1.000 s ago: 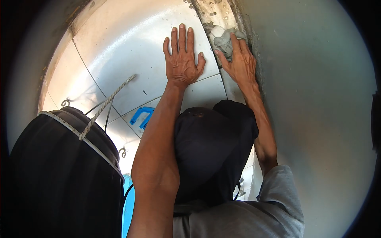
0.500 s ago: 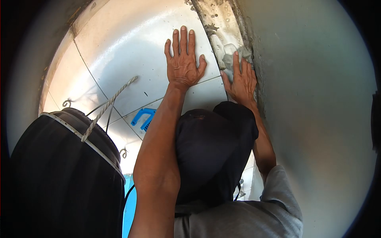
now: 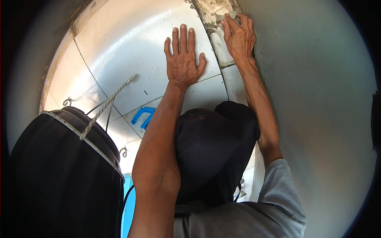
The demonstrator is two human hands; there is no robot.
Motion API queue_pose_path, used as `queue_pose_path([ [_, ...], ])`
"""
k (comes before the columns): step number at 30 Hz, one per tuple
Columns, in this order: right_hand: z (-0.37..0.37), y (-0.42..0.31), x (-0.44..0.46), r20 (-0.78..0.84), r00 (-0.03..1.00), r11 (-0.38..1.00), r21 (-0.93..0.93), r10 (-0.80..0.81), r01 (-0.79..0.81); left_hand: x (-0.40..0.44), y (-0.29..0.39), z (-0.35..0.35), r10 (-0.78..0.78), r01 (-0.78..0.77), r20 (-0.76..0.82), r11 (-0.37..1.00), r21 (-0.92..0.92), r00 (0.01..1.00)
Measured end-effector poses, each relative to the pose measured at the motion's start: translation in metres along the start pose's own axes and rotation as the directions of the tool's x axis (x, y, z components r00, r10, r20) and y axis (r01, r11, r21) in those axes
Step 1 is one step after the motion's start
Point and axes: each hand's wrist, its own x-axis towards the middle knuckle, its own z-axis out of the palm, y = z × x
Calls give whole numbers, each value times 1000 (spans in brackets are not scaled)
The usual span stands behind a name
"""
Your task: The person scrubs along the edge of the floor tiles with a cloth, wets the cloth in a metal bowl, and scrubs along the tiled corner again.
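Note:
My left hand (image 3: 183, 61) lies flat on the white floor tiles (image 3: 131, 75), fingers spread, holding nothing. Up at the foot of the wall, my right hand (image 3: 240, 39) has its fingers bent over a crumpled greyish cloth (image 3: 227, 16), pressed on a dirty, wet-looking strip of floor (image 3: 204, 8). Part of the cloth is hidden under the fingers. Partly behind my left forearm is a blue brush (image 3: 141, 116) with dark bristles, lying on the tiles.
A smooth grey wall (image 3: 317, 99) rises along the right. At lower left stands a large black rounded object (image 3: 67, 166) with a pale metal ring and a twisted rope (image 3: 109, 104). My dark-clothed knee (image 3: 216, 146) is between my arms. Something light blue (image 3: 127, 206) shows below.
My right hand has moved forward along the wall with the cloth, and its fingers are now more bent. The strip behind it looks cleaner. My left hand stays in place.

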Motion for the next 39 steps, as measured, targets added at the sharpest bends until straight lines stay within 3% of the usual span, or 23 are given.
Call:
queue_pose_path([
  [2, -17, -12, -28, -133, 979, 979, -154, -157, 136, 0, 0, 0, -2, 2, 5, 1000, 4, 1000],
  [3, -20, -6, -52, 16, 995, 995, 3, -97, 97, 0, -1, 0, 1, -1, 10, 1000, 5, 1000],
  [5, -29, -2, -96, 204, 978, 993, 106, 38, -61, -3, 0, -1, -5, 5, 14, 1000, -2, 1000],
  [8, -35, -4, -123, 231, 971, 993, 90, 54, -76, 1, -1, -2, -6, 6, 10, 1000, -8, 1000],
  [12, -2, 4, -69, 81, 995, 998, 21, -62, 60, 0, 0, 0, -2, 2, 24, 1000, 3, 1000],
  [15, 11, -7, -12, 27, 999, 999, -24, -45, 46, -1, 1, -1, 1, -1, 21, 1000, 7, 1000],
  [17, 8, -18, 8, 117, 991, 995, -78, 67, -58, -1, 0, 1, 2, -3, 9, 1000, 21, 1000],
  [20, -10, -4, -35, 91, 995, 994, -95, -49, 58, 0, 0, 0, 4, -4, 1, 1000, 8, 1000],
  [24, -44, -3, -132, 199, 975, 995, -19, 100, -98, 1, -2, 0, -14, 13, -2, 1000, -16, 1000],
  [27, -33, -1, -117, 180, 980, 996, -21, 91, -89, 0, 0, -2, -6, 7, 10, 1000, -19, 1000],
  [30, -1, -3, -41, 48, 999, 999, -45, -22, 25, 0, 1, -2, -7, 8, 18, 1000, -10, 1000],
  [33, 19, -11, 24, 34, 999, 991, -134, 7, -3, 1, -1, -3, -5, 5, 11, 1000, 0, 1000],
  [36, 10, -12, 20, 45, 999, 990, -142, -6, 13, -3, 1, -1, 5, -5, 9, 1000, -1, 1000],
  [39, -21, -6, -55, 153, 988, 997, -83, 13, 0, -1, 0, -1, -12, 12, 7, 1000, -9, 1000],
])
